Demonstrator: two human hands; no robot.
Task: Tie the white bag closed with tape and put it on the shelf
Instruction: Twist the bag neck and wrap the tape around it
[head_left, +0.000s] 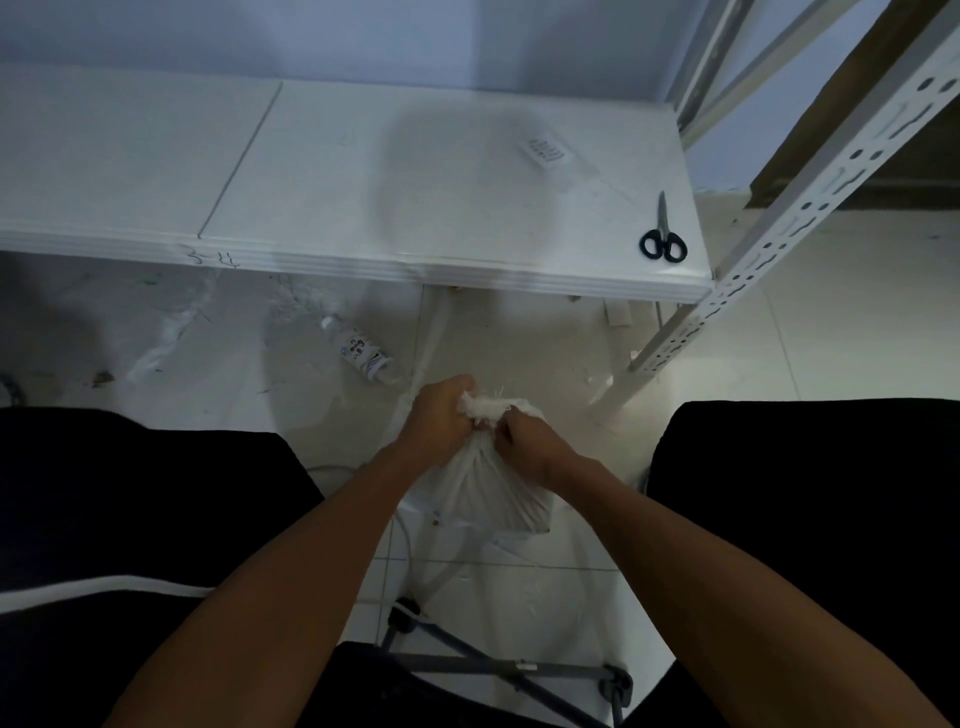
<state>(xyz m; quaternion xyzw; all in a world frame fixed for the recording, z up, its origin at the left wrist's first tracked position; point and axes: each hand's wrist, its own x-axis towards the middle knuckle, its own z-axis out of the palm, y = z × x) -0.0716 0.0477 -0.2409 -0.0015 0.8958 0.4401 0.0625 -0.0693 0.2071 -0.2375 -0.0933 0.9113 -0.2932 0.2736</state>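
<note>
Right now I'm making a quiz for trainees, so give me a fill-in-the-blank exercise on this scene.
1. Both hands, left and right, grip the gathered neck of the white ____.
2. The scissors lie on the white ____.
3. The scissors' handles are ____ in colour.
4. A plastic bottle lies on the ____.

Missing words: bag; shelf; black; floor

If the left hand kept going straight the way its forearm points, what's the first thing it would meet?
The left hand grips the gathered neck of the white bag, pointing up and right in the picture. Past the bag's bunched top, bare floor follows, then probably the front edge of the shelf. Depth is unclear, so this is a guess.
</note>
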